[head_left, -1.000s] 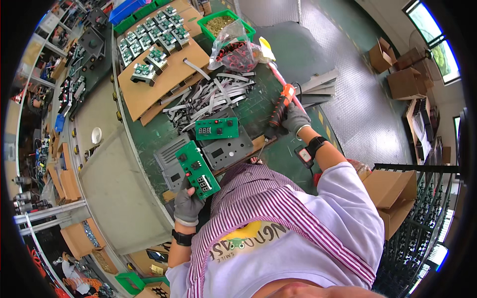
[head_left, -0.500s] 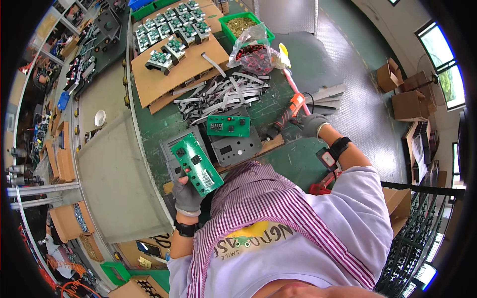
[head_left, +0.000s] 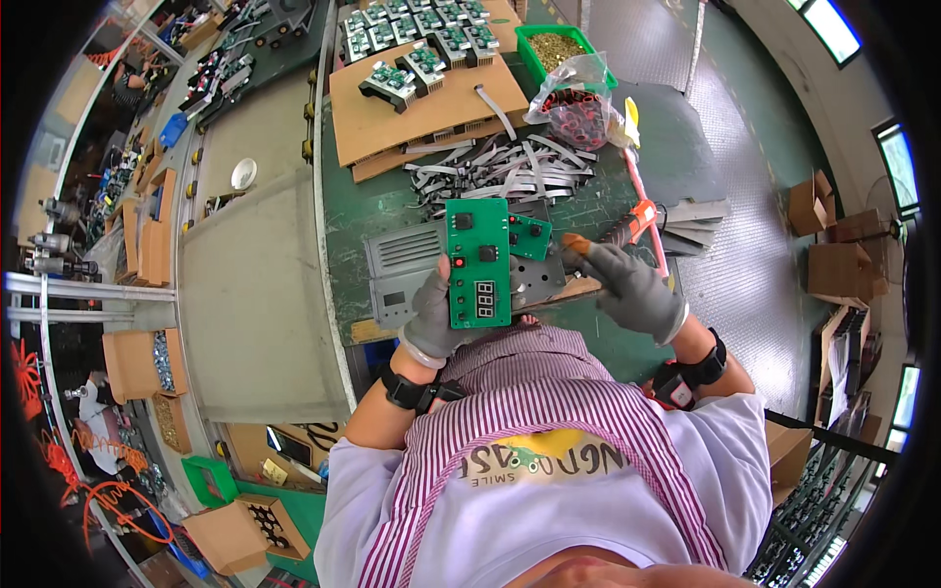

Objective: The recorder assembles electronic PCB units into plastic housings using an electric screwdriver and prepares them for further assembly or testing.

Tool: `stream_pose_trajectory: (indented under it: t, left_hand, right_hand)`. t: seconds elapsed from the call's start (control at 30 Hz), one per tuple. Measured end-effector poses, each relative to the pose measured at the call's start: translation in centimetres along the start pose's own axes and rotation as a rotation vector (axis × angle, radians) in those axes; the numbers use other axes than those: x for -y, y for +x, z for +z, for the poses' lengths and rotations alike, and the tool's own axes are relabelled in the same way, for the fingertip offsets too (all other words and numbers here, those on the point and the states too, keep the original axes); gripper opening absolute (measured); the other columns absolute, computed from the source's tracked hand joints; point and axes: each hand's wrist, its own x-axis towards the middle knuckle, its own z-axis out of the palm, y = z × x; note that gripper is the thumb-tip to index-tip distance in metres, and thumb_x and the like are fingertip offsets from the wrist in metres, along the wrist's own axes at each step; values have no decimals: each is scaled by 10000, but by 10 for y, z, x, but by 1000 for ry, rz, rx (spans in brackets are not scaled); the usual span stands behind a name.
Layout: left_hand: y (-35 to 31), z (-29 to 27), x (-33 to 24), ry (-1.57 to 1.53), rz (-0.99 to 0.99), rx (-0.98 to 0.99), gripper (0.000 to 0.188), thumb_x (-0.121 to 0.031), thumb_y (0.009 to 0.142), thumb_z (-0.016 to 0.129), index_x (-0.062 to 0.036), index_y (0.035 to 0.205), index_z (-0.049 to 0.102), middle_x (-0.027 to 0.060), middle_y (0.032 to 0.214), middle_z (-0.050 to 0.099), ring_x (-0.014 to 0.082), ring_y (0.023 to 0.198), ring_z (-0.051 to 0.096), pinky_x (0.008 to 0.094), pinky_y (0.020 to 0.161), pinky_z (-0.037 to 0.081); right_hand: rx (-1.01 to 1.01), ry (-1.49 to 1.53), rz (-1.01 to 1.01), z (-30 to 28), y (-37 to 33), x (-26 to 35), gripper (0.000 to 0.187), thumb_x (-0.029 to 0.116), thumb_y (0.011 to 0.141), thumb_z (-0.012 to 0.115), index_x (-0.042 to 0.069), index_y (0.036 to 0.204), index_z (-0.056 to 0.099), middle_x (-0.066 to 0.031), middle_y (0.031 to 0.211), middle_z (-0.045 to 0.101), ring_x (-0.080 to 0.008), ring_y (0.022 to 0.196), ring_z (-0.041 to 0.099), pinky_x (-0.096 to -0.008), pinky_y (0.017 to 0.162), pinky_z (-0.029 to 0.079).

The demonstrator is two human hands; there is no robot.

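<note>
My gloved left hand (head_left: pixel 434 316) grips a green circuit board (head_left: pixel 480 250) by its left edge, tilted up, with a digit display at its lower end. To the right, my gloved right hand (head_left: pixel 632 286) is open and holds nothing, its orange-brown fingertip pointing toward the boards. A second green circuit board (head_left: pixel 530 237) lies on a dark grey metal panel (head_left: pixel 539 279), partly hidden behind the held board. Left of them is a slotted grey metal panel (head_left: pixel 402 257). Beyond my right hand lies an electric screwdriver (head_left: pixel 639 220) with an orange band.
A heap of grey ribbon cables (head_left: pixel 510 171) covers the table behind the panels. Cardboard (head_left: pixel 421 113) carries several boards on heat sinks. A green bin (head_left: pixel 559 49) of brass-coloured parts stands beside a clear bag (head_left: pixel 576 113) of red and black parts. Grey strips (head_left: pixel 698 220) lie at right.
My right hand has left the electric screwdriver and come in toward the boards. My left hand has raised the circuit board and turned it over the panels. The view has shifted too.
</note>
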Motion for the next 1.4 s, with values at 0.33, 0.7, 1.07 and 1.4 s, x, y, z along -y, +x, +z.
stream_pose_trajectory:
  t: [0.33,0.7,1.07,1.4]
  left_hand:
    - [-7,11,2,9,-34,8,748,-560,804,426,7,1273,292,236,1193,430,346,1065,479,475,822,458]
    - [-11,0,1,181,45,-79,647,-536,848,349,-1,1211,368,159,1120,496,277,993,532,449,790,486]
    - [-7,-38,-27,-182,73,-172,561,-455,846,428,-10,1186,405,156,1091,521,318,951,543,480,800,469]
    - [-54,-99,-65,2336,67,11,406,-298,761,560,-244,1162,520,122,1165,489,316,993,499,416,862,383]
  right_hand:
    - [20,-418,-118,26,27,37,517,24,689,541,84,1179,387,-239,1165,385,-462,1114,388,-418,725,505]
    - [270,-559,-93,27,29,52,340,150,755,510,68,1078,449,-140,875,500,-270,773,558,-319,525,493]
    - [-167,-134,-403,5,20,63,428,-15,638,519,49,1061,511,-83,815,555,-244,669,568,-302,515,490]
    - [-123,950,556,24,-27,3,633,-67,662,370,24,1286,310,-73,904,490,-125,691,521,-247,547,500]
